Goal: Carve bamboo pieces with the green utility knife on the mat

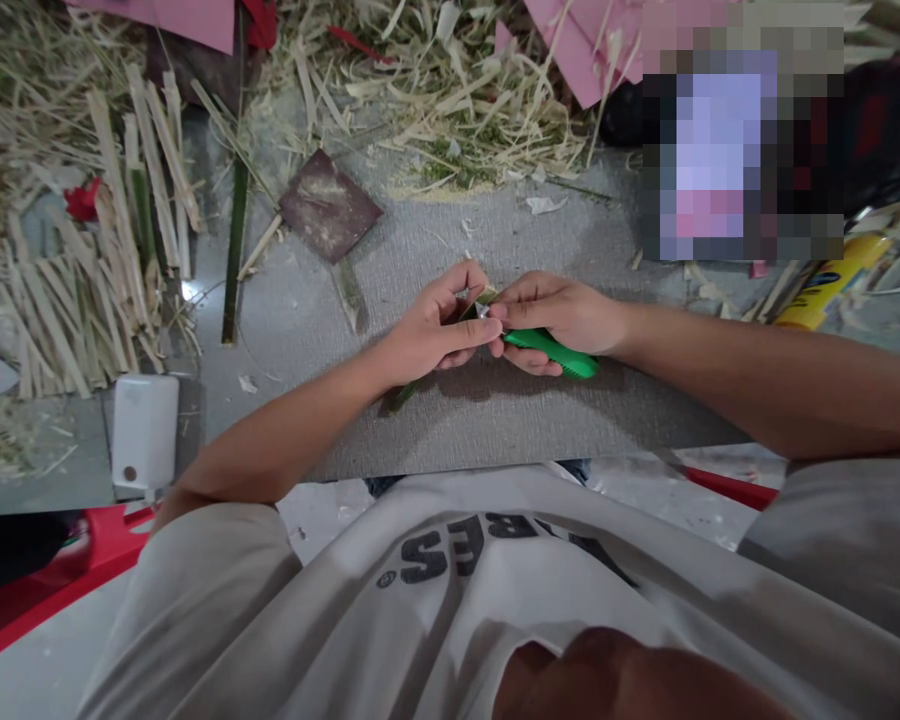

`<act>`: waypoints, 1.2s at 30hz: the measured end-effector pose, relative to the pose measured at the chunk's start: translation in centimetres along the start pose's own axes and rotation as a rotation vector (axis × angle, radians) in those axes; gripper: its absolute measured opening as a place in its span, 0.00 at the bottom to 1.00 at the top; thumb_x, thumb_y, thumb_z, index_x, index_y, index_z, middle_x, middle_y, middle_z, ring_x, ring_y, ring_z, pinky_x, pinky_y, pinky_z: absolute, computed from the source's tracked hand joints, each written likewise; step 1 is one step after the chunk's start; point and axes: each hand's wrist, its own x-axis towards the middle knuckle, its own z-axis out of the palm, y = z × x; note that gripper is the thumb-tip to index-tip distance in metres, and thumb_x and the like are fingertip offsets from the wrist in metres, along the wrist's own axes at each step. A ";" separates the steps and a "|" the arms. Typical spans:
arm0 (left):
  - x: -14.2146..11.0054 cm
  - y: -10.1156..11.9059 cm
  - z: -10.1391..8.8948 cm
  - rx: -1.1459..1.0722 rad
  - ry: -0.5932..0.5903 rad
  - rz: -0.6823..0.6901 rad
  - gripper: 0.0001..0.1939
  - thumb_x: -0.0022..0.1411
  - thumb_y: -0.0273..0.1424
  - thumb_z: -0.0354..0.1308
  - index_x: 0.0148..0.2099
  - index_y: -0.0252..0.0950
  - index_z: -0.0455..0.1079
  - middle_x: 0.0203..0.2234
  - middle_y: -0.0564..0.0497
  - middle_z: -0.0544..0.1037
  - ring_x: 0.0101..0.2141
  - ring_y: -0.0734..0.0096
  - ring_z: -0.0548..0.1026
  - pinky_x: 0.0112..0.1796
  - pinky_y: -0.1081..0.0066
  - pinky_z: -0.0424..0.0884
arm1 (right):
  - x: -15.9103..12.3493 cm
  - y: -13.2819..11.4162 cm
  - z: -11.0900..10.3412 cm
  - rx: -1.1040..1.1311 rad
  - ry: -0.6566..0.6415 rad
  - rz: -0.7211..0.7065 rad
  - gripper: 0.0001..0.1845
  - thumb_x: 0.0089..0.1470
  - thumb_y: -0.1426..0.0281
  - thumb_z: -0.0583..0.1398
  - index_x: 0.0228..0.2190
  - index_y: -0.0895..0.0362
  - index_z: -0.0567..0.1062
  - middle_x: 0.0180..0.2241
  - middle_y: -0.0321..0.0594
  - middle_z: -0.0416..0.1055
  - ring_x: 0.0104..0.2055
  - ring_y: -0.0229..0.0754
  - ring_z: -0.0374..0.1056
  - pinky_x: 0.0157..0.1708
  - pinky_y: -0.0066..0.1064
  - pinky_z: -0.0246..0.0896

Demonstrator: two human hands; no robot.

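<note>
My left hand [446,320] is closed around a green bamboo strip [403,397], whose lower end sticks out below the palm towards the table's near edge. In my right hand [559,315] is a green-handled cutter knife [555,352]. The two hands meet over the grey table [450,435], fingertips almost touching where the blade lies against the upper end of the strip. Fingers partly cover the blade and the contact point. Just beyond my left hand, a short bamboo piece [350,297] lies beside a brown square of sandpaper [330,205].
Split bamboo sticks [82,290] lie in a heap at the left, near a white charger-like block [145,430]. Pale shavings [450,90] cover the far side, with pink paper [585,45] among them. A yellow glue tube [832,282] lies at right. A red chair [67,570] stands below.
</note>
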 end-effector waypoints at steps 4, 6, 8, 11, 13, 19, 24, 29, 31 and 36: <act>0.3 -0.3 0.1 0.021 0.017 0.053 0.34 0.67 0.51 0.78 0.43 0.44 0.53 0.28 0.61 0.81 0.15 0.86 0.60 0.19 0.75 0.54 | 0.0 0.0 0.0 -0.016 0.015 0.015 0.24 0.77 0.53 0.67 0.37 0.61 0.79 0.20 0.34 0.68 0.16 0.36 0.65 0.13 0.24 0.60; 0.5 -0.5 0.1 0.073 0.045 0.107 0.37 0.62 0.53 0.81 0.42 0.43 0.54 0.27 0.61 0.79 0.18 0.83 0.66 0.22 0.74 0.57 | 0.0 0.0 0.1 -0.021 0.021 0.016 0.24 0.77 0.53 0.67 0.37 0.61 0.78 0.19 0.34 0.68 0.16 0.36 0.64 0.13 0.24 0.59; 0.6 -0.7 0.1 0.140 0.080 0.149 0.39 0.58 0.55 0.82 0.40 0.42 0.55 0.26 0.60 0.76 0.24 0.79 0.72 0.26 0.73 0.59 | 0.0 0.0 0.2 -0.027 0.021 0.013 0.24 0.77 0.52 0.66 0.36 0.60 0.77 0.19 0.33 0.68 0.16 0.36 0.65 0.14 0.24 0.60; 0.7 -0.9 0.1 0.206 0.103 0.164 0.40 0.56 0.60 0.81 0.39 0.42 0.56 0.24 0.60 0.71 0.28 0.75 0.75 0.27 0.71 0.56 | 0.1 0.0 0.5 -0.032 0.025 0.013 0.24 0.78 0.53 0.66 0.36 0.60 0.77 0.20 0.33 0.68 0.16 0.36 0.65 0.14 0.24 0.60; 0.7 -0.9 0.1 0.215 0.108 0.162 0.41 0.56 0.62 0.79 0.39 0.42 0.55 0.24 0.60 0.69 0.28 0.74 0.75 0.28 0.71 0.56 | 0.1 0.1 0.7 -0.029 0.036 -0.006 0.23 0.78 0.54 0.66 0.36 0.60 0.76 0.20 0.32 0.68 0.16 0.35 0.65 0.14 0.23 0.60; 0.7 -1.1 0.3 0.219 0.155 0.183 0.39 0.59 0.65 0.76 0.39 0.42 0.56 0.25 0.61 0.64 0.28 0.74 0.73 0.29 0.70 0.61 | 0.3 0.7 1.8 -0.096 0.160 -0.129 0.29 0.74 0.47 0.69 0.33 0.58 0.72 0.20 0.31 0.67 0.17 0.33 0.63 0.16 0.23 0.62; 0.6 -1.3 0.1 0.221 0.179 0.155 0.42 0.54 0.67 0.77 0.39 0.42 0.56 0.25 0.61 0.63 0.26 0.76 0.70 0.28 0.70 0.59 | 0.3 0.9 1.4 -0.128 0.169 -0.113 0.32 0.72 0.42 0.69 0.33 0.57 0.71 0.19 0.30 0.65 0.16 0.33 0.62 0.14 0.23 0.60; 0.5 -1.2 0.0 0.269 0.183 0.181 0.42 0.54 0.63 0.81 0.39 0.41 0.56 0.27 0.61 0.61 0.26 0.79 0.65 0.29 0.70 0.55 | 0.3 0.2 0.8 -0.087 0.028 0.011 0.29 0.75 0.46 0.68 0.35 0.58 0.72 0.20 0.29 0.65 0.16 0.32 0.63 0.15 0.21 0.59; 0.5 -1.3 0.0 0.276 0.183 0.187 0.41 0.55 0.63 0.80 0.39 0.41 0.57 0.26 0.61 0.61 0.25 0.78 0.63 0.29 0.69 0.55 | 0.3 0.1 1.1 -0.072 0.035 -0.021 0.28 0.75 0.47 0.68 0.36 0.58 0.72 0.20 0.29 0.65 0.17 0.32 0.63 0.15 0.20 0.60; 0.4 -1.6 0.2 0.290 0.252 0.160 0.40 0.58 0.70 0.72 0.39 0.43 0.57 0.25 0.59 0.62 0.26 0.74 0.64 0.29 0.68 0.59 | 0.4 0.8 1.8 -0.108 0.196 -0.149 0.32 0.74 0.45 0.69 0.32 0.57 0.69 0.19 0.30 0.65 0.16 0.32 0.62 0.15 0.22 0.61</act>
